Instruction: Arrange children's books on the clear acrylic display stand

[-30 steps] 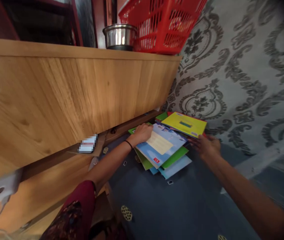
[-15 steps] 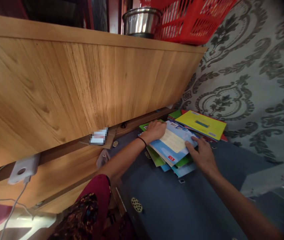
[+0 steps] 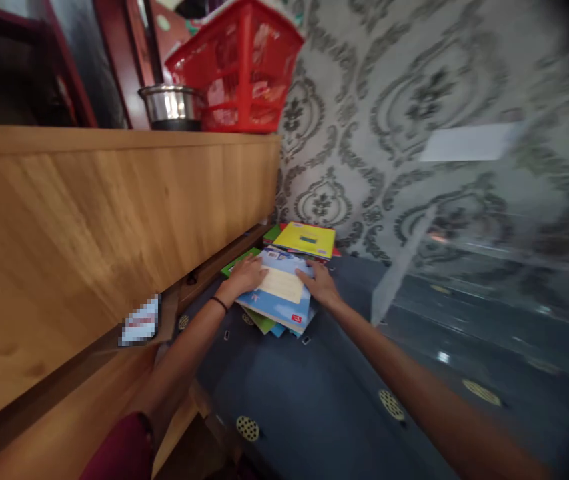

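A light blue book [image 3: 277, 310] with a cream panel on its cover lies on top of a loose stack on the dark blue tabletop [image 3: 304, 387]. Green and blue books [image 3: 264, 325] stick out unevenly beneath it. My left hand [image 3: 248, 273], a dark band at its wrist, grips the stack's left edge, fingers curled over the cover. At the right edge, my right hand [image 3: 320, 281] has its thumb on the cover and its fingers round the side, partly hidden. Just behind, a yellow book [image 3: 309, 239] tops another pile near the wall.
Along the left runs a wooden panel [image 3: 139, 213], with a steel pot [image 3: 173, 107] and a red plastic basket [image 3: 244, 73] on its upper ledge. Patterned wallpaper [image 3: 404, 80] covers the wall behind. A transparent sheet [image 3: 404, 267] stands at the right.
The view has swung up and to the right. The upper books sit more squarely over those below, and my right hand has closed in on the stack's right edge.
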Demonstrator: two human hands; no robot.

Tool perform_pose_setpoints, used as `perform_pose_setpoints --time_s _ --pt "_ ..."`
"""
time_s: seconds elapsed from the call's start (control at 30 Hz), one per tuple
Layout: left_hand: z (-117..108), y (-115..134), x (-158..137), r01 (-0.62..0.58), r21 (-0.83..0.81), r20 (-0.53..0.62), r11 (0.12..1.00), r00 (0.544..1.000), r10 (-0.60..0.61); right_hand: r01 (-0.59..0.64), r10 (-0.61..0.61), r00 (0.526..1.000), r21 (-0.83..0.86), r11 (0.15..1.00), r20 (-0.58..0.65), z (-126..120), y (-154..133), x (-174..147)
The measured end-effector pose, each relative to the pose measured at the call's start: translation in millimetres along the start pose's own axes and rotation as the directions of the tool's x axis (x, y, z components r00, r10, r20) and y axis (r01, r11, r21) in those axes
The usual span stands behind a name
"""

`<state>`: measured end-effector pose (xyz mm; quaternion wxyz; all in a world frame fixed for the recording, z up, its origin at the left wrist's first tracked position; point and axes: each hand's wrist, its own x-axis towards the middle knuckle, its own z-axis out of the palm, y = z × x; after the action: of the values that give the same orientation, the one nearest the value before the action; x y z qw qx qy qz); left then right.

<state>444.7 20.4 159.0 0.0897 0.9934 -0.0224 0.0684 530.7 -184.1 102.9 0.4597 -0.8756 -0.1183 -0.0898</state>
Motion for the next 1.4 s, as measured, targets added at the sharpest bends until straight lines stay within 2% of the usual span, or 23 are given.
perform_pose_setpoints --time_s 0.13,0.27,0.4,0.53,0.6,0.7,0.77,0.9,0.97,1.03,1.17,1.27,1.4 --pt "-1 8 -26 -0.003 0.017 -0.003 1.000 1.000 0.003 -0.043 0.043 0.999 0.016 0.999 0.012 -8 -4 -10" --pt "-4 24 -55 0.064 0.032 -0.029 0.997 0.998 -0.063 -0.053 0.053 0.999 0.048 0.997 0.006 -15 -11 -31" --pt "-10 46 -75 0.126 0.058 -0.050 0.990 0.991 -0.123 -0.040 0.041 0.999 0.072 0.997 -0.013 -28 -12 -74" --pt "-9 64 -92 0.169 0.077 -0.079 0.983 0.983 -0.163 -0.014 0.011 1.000 0.165 0.986 0.020 -41 4 -131" --pt "-3 71 -101 0.167 0.089 -0.124 0.982 0.980 -0.156 -0.112 0.081 0.991 0.332 0.937 0.105 -47 13 -156" --pt "7 77 -113 0.125 0.085 -0.214 0.989 0.971 -0.105 -0.361 0.203 0.924 0.571 0.737 0.323 -58 20 -181" --pt "15 78 -121 0.063 0.057 -0.266 0.996 0.963 -0.046 -0.424 0.191 0.896 0.641 0.640 0.401 -69 22 -190" --pt "31 80 -137 -0.133 -0.016 -0.355 0.991 0.927 0.118 -0.451 0.181 0.880 0.652 0.610 0.440 -104 36 -200" --pt "39 85 -145 -0.200 -0.004 -0.387 0.980 0.904 0.183 -0.474 0.182 0.863 0.633 0.612 0.471 -124 47 -204" --pt "45 93 -153 -0.234 0.075 -0.397 0.969 0.885 0.244 -0.496 0.193 0.847 0.604 0.624 0.496 -143 58 -209" --pt "58 112 -162 -0.334 0.261 -0.315 0.906 0.858 0.407 -0.523 0.209 0.800 0.483 0.702 0.563 -177 77 -214" --pt "72 126 -164 -0.450 0.310 -0.229 0.837 0.820 0.525 -0.445 0.195 0.799 0.340 0.828 0.569 -199 95 -212" --pt "90 142 -167 -0.599 0.319 -0.151 0.735 0.733 0.663 -0.233 0.137 0.838 0.119 0.965 0.528 -224 125 -206"
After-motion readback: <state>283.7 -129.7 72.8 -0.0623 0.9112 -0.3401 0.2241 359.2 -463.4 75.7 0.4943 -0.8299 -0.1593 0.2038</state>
